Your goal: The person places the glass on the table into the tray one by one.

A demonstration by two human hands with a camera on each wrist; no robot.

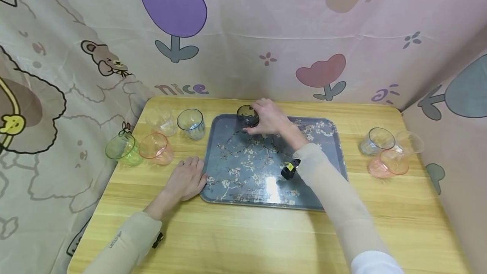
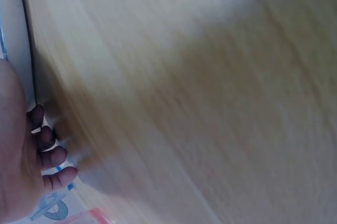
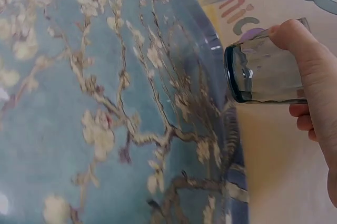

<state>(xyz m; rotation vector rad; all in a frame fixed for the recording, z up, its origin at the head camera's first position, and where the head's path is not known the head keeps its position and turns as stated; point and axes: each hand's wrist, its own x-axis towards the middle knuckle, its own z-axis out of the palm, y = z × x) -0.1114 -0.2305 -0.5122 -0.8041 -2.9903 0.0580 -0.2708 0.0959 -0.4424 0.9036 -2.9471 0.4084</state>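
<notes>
Over the far edge of a blue-grey tray (image 1: 236,185) printed with blossom branches, my right hand (image 1: 268,117) grips a smoky grey drinking glass (image 1: 247,118). In the right wrist view, the thumb and fingers wrap round the glass (image 3: 268,74), whose thick base faces the tray (image 3: 52,97). My left hand (image 1: 186,179) lies beside the tray's left edge, its thumb right at the rim. Loosely bent fingers of this left hand (image 2: 18,155) show over the wood in the left wrist view, holding nothing.
Left of the tray stand a blue-tinted glass (image 1: 191,126), a clear glass (image 1: 163,124), an orange-pink glass (image 1: 157,149) and a green glass (image 1: 127,151). To the right cluster a dark-rimmed glass (image 1: 376,142), a pink glass (image 1: 388,165) and a clear glass (image 1: 411,143). Printed cloth (image 1: 247,71) borders the wooden table (image 1: 228,240).
</notes>
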